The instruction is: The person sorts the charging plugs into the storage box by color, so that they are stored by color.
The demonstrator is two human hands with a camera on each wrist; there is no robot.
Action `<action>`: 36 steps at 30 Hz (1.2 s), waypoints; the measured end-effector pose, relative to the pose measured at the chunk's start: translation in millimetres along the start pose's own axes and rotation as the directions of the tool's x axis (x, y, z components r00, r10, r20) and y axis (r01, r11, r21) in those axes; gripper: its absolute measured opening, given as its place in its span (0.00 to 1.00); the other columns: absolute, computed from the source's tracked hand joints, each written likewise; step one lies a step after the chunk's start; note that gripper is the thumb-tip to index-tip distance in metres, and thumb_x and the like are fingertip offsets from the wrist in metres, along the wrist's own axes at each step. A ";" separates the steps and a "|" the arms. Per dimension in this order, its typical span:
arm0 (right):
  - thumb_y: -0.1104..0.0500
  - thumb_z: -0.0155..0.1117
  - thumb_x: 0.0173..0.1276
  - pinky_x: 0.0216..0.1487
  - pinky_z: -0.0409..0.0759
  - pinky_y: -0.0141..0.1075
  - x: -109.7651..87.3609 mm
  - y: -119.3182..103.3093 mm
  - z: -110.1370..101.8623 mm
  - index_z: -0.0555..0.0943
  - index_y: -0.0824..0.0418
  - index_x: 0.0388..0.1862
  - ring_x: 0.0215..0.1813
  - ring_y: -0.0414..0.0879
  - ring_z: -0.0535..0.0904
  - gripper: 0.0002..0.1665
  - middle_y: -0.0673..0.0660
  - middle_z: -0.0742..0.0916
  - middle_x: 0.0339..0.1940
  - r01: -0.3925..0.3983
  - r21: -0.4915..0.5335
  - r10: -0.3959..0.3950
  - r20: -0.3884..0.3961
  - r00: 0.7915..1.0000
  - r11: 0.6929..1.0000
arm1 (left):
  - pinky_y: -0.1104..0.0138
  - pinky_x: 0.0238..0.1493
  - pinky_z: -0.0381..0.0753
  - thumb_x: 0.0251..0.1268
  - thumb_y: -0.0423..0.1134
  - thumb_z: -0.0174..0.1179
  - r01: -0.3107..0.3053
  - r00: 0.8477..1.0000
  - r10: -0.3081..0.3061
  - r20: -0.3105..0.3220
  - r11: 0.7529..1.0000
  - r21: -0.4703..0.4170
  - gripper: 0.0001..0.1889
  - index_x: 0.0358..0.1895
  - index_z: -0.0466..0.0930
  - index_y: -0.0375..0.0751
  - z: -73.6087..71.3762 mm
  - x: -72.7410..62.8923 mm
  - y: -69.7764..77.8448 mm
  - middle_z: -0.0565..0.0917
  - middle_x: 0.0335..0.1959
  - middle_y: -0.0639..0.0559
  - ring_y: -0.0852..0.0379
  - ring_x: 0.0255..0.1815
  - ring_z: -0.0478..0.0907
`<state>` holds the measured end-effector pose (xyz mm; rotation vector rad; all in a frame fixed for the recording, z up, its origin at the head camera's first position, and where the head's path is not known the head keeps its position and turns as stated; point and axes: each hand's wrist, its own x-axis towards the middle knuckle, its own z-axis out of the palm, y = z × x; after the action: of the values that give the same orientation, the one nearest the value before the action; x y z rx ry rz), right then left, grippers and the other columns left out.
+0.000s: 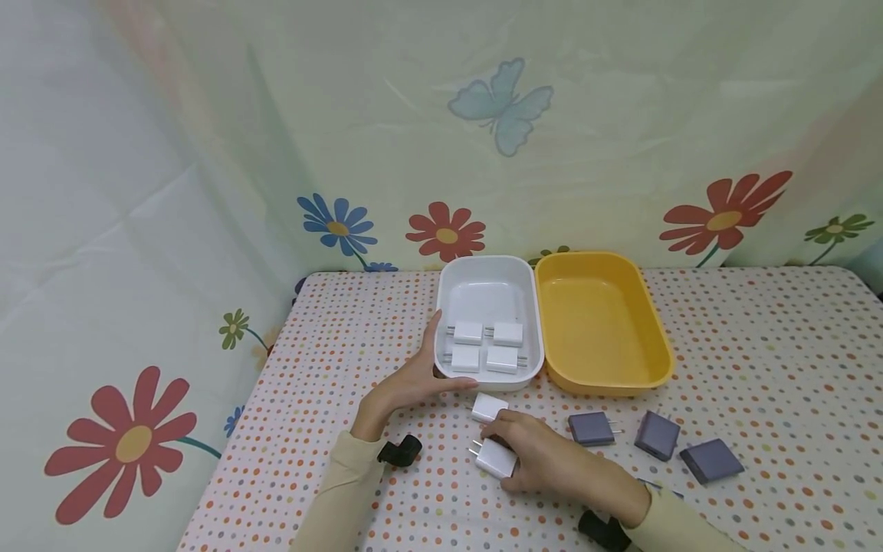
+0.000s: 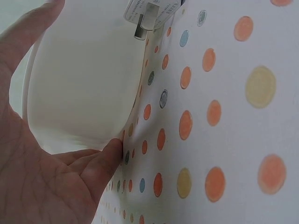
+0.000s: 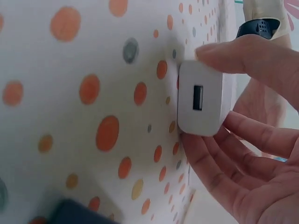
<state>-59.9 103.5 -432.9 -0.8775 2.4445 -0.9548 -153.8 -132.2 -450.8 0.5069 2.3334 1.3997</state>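
In the head view my left hand (image 1: 412, 379) lies against the left side and near corner of a white tray (image 1: 487, 297), thumb and fingers spread along its outside. Inside that tray several white plug chargers (image 1: 466, 359) sit in two rows. My right hand (image 1: 552, 462) pinches another white charger (image 1: 495, 458) between thumb and fingers, low over the spotted cloth, its prongs pointing left. The right wrist view shows the USB port end of this held charger (image 3: 201, 98). Just beyond it, one more white charger (image 1: 489, 406) rests before the tray, partly covered by the right hand.
A yellow tray (image 1: 599, 326) stands right beside the white one. Several dark purple-grey chargers lie right of my right hand, among them a left one (image 1: 590, 429), a middle one (image 1: 658, 435) and a right one (image 1: 712, 461). A flowered curtain (image 1: 586, 176) hangs behind the table.
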 end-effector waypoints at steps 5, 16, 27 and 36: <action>0.65 0.84 0.48 0.46 0.81 0.39 -0.6 11.8 6.8 0.84 0.65 0.55 0.47 0.43 0.77 0.32 0.56 0.85 0.51 0.009 -0.015 -0.009 -0.028 1.000 1.000 | 0.43 0.79 0.55 0.60 0.56 0.77 0.007 1.000 -0.007 -0.005 1.000 0.022 0.70 0.85 0.21 0.60 1.1 0.1 2.1 0.48 0.86 0.52 0.49 0.84 0.51; 0.70 0.85 0.44 0.48 0.82 0.42 -9.7 1.2 -7.4 0.85 0.62 0.52 0.51 0.46 0.78 0.32 0.54 0.85 0.52 -0.010 -0.029 0.008 -0.045 0.999 1.000 | 0.42 0.78 0.55 0.60 0.56 0.77 0.005 1.000 -0.005 -0.005 1.000 0.025 0.69 0.85 0.22 0.58 3.1 1.0 2.9 0.50 0.86 0.52 0.47 0.84 0.52; 0.67 0.85 0.49 0.48 0.83 0.41 -5.1 -25.0 -65.1 0.84 0.63 0.54 0.48 0.45 0.79 0.31 0.55 0.85 0.51 0.088 -0.131 -0.111 -0.177 0.978 0.987 | 0.45 0.77 0.60 0.59 0.57 0.77 0.005 1.000 -0.005 -0.014 1.000 0.010 0.70 0.85 0.21 0.58 -0.4 -1.3 -1.1 0.52 0.85 0.52 0.49 0.81 0.58; 0.70 0.83 0.54 0.51 0.85 0.46 45.8 -18.5 -123.1 0.84 0.70 0.54 0.47 0.53 0.82 0.28 0.60 0.86 0.48 0.079 -0.164 -0.119 -0.253 0.960 0.983 | 0.47 0.76 0.61 0.61 0.55 0.76 0.027 1.000 -0.027 -0.002 1.000 0.009 0.69 0.84 0.20 0.60 0.6 -1.1 1.9 0.56 0.84 0.52 0.50 0.79 0.62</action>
<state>-151.8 120.6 -338.7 -0.9890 2.7515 -0.9849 -152.3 -131.4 -449.2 0.4747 2.3410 1.3783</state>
